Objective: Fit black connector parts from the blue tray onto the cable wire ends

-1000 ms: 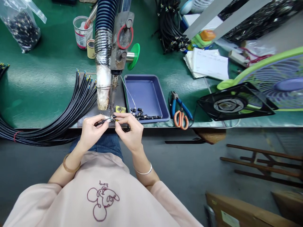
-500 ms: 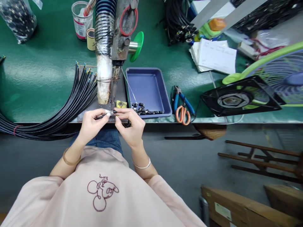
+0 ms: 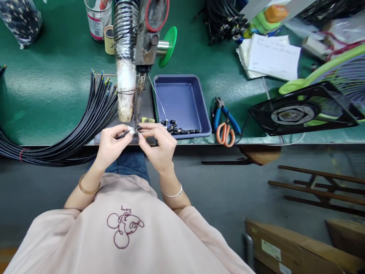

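Note:
My left hand (image 3: 110,144) pinches the end of a thin black cable (image 3: 123,134) at the table's front edge. My right hand (image 3: 158,146) pinches a small black part (image 3: 138,128) against that cable end; the fingertips of both hands meet just below the tip of the soldering machine (image 3: 138,97). A thin solder wire (image 3: 157,99) runs down from the machine toward the fingers. Several small black connector parts (image 3: 179,130) lie in the front of the blue tray (image 3: 182,102) right of my right hand.
A bundle of black cables (image 3: 85,125) fans out on the left of the green bench (image 3: 51,87). Blue pliers (image 3: 225,114) and orange scissors (image 3: 224,134) lie right of the tray. A black fan (image 3: 299,114), papers (image 3: 270,57), a cup (image 3: 97,19) and a bag (image 3: 19,19) stand further back.
The view has drifted so the bench sits slightly higher and further right. Both hands stay pinched together at the machine tip, with little movement.

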`<state>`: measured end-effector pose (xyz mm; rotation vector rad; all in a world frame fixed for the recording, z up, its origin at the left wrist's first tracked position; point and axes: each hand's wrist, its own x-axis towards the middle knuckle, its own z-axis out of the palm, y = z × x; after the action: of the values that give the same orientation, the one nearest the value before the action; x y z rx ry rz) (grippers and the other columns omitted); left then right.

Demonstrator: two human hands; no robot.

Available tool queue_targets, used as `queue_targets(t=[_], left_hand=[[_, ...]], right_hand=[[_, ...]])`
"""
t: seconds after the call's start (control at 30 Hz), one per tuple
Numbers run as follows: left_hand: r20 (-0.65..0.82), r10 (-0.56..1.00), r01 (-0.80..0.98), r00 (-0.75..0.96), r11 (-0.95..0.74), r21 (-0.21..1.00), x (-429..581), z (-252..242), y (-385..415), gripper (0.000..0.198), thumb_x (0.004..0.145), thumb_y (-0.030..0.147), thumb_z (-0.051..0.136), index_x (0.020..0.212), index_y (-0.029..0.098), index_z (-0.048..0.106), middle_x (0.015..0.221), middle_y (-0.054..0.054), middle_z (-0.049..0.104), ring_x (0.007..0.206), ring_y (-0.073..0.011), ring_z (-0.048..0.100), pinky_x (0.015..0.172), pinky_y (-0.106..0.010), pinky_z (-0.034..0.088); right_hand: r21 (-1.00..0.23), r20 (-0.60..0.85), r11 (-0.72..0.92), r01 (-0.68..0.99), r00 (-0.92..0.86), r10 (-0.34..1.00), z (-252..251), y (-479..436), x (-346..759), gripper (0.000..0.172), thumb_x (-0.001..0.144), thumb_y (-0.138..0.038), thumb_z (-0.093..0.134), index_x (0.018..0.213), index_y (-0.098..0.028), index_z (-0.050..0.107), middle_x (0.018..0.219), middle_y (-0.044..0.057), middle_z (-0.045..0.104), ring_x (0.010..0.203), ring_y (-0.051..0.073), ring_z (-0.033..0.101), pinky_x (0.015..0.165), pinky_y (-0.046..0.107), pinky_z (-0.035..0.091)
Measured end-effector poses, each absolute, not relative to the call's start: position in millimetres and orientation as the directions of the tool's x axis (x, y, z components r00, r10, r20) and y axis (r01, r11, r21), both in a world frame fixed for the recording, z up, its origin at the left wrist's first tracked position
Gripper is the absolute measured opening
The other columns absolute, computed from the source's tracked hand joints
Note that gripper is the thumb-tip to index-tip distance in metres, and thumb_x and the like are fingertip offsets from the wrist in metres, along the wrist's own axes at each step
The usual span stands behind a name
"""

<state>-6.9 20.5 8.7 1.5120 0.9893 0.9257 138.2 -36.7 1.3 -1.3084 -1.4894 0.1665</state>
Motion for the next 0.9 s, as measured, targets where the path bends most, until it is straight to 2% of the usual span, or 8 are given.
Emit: queue_targets(t=[0.2,0.43,0.6,0.77,0.9], left_hand=[[0.042,0.929,0.096,0.368,-0.083,0.992,-7,10,22,0.015,0.077,0.025,0.067,0.067,0.015,0.068,0.056,0.003,0.050,0.051,-0.0072,0.037,0.051,-0.022,0.030],[-0.001,0.925,0.033,0.380,-0.013,0.999,-5,9,25,0.013,0.073,0.026,0.069,0.068,0.014,0.071,0.058,0.002,0.057,0.052,-0.0074,0.042,0.052,-0.021,0.034],[-0.011,0.919,0.017,0.395,0.004,1.000,-6,10,26,0.012,0.073,0.024,0.069,0.066,0.013,0.069,0.053,0.004,0.049,0.049,-0.0059,0.035,0.050,-0.021,0.027],[-0.029,0.900,0.046,0.436,0.010,0.999,-8,12,25,0.013,0.073,0.025,0.067,0.067,0.013,0.068,0.053,0.004,0.049,0.049,-0.0063,0.035,0.050,-0.021,0.028],[0.011,0.897,0.098,0.441,-0.060,0.993,-9,10,20,0.015,0.076,0.026,0.066,0.068,0.014,0.069,0.054,0.004,0.051,0.050,-0.0070,0.037,0.050,-0.021,0.030]], right_hand=[[-0.662,0.605,0.369,0.652,0.175,0.777,4,-40,138,0.015,0.090,-0.012,0.063,0.080,-0.024,0.062,0.103,0.006,0.077,0.091,0.019,0.075,0.082,0.038,0.066],[-0.664,0.599,0.392,0.636,0.139,0.789,7,-43,138,0.017,0.087,-0.008,0.060,0.080,-0.024,0.058,0.109,0.009,0.076,0.096,0.019,0.075,0.085,0.037,0.068],[-0.658,0.581,0.385,0.647,0.111,0.806,8,-44,139,0.018,0.087,-0.009,0.059,0.078,-0.024,0.057,0.110,0.009,0.075,0.095,0.020,0.076,0.085,0.036,0.067],[-0.667,0.553,0.365,0.650,0.104,0.827,5,-47,140,0.017,0.087,-0.010,0.059,0.078,-0.024,0.057,0.109,0.009,0.075,0.095,0.020,0.076,0.084,0.037,0.067],[-0.683,0.567,0.379,0.624,0.126,0.814,5,-50,141,0.015,0.090,-0.012,0.061,0.080,-0.023,0.060,0.104,0.008,0.077,0.094,0.019,0.076,0.084,0.036,0.066]])
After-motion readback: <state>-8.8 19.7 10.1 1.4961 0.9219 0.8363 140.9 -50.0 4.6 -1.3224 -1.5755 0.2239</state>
